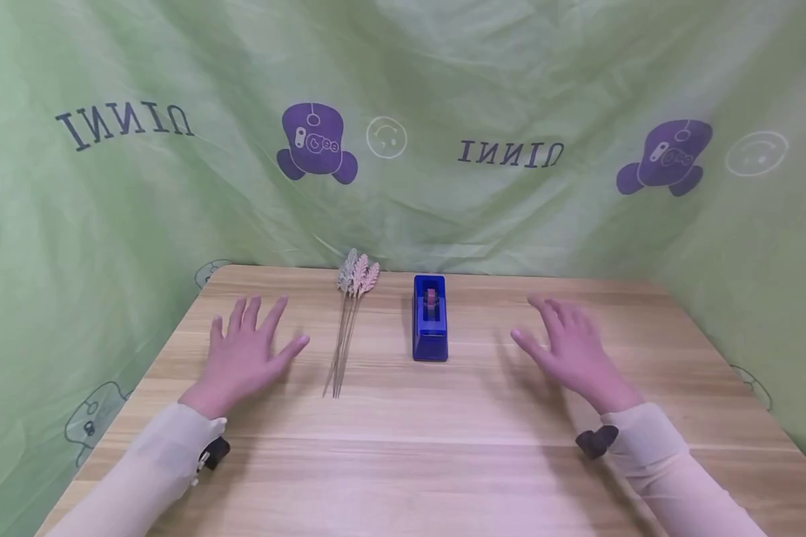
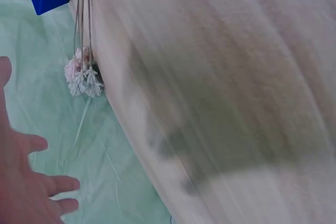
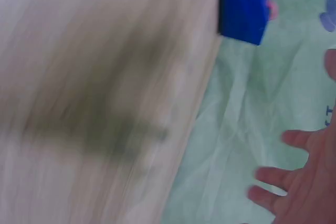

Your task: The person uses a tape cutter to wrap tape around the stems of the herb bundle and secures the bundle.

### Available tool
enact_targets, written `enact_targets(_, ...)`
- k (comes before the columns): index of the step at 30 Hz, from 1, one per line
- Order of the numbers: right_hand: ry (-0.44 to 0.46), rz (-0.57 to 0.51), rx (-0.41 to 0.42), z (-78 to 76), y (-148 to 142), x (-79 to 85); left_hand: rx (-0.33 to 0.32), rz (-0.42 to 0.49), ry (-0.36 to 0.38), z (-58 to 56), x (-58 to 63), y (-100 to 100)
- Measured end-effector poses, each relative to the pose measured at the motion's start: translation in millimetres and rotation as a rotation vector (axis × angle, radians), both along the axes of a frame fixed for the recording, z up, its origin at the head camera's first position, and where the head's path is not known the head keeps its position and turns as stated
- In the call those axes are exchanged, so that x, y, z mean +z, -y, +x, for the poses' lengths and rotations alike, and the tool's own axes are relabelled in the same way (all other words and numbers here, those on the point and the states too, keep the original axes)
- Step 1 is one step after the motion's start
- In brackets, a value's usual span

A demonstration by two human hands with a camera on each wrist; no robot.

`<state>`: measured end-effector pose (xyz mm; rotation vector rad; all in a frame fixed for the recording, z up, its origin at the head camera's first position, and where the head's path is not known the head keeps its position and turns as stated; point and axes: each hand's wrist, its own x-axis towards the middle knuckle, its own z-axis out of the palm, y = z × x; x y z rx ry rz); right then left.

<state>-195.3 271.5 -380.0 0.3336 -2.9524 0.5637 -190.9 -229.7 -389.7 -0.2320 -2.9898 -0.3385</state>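
Observation:
Several artificial flower stems (image 1: 354, 298) with pale pink and grey heads lie on the wooden table, their thin stalks toward the person. To their right stands a blue tape dispenser (image 1: 430, 319) with a pinkish roll core in it. My left hand (image 1: 243, 359) hovers over the table left of the flowers, fingers spread, holding nothing. My right hand (image 1: 575, 353), slightly blurred, is raised right of the dispenser with fingers apart and nothing in it. In the left wrist view the flower heads (image 2: 84, 74) appear beyond the hand; the right wrist view shows the dispenser (image 3: 244, 9).
The wooden table (image 1: 403, 462) reaches back to a green cloth (image 1: 403, 216) printed with purple figures and lettering, which hangs behind and at both sides. A black strap device (image 1: 596, 441) sits on the right wrist, another (image 1: 215, 453) on the left.

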Motion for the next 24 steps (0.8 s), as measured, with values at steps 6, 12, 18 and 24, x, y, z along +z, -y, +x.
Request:
enact_targets(6, 0.069, -0.189, 0.028, -3.2, 13.4, 7.2, -0.099, 0.113, -0.114, -7.3, 5.7, -2.5)
enact_targets(12, 0.072, -0.370, 0.024, -11.0, 27.3, 9.3, -0.136, 0.316, -0.087, -21.0, 5.9, -20.2)
enact_targets(18, 0.196, -0.533, 0.045, -20.6, 51.9, 5.9, -0.185, 0.586, -0.112, -42.1, -0.4, -51.1)
enact_targets(24, 0.312, -0.648, 0.027, -28.8, 80.0, -7.7, -0.213, 0.814, -0.082, -58.3, -9.2, -87.2)
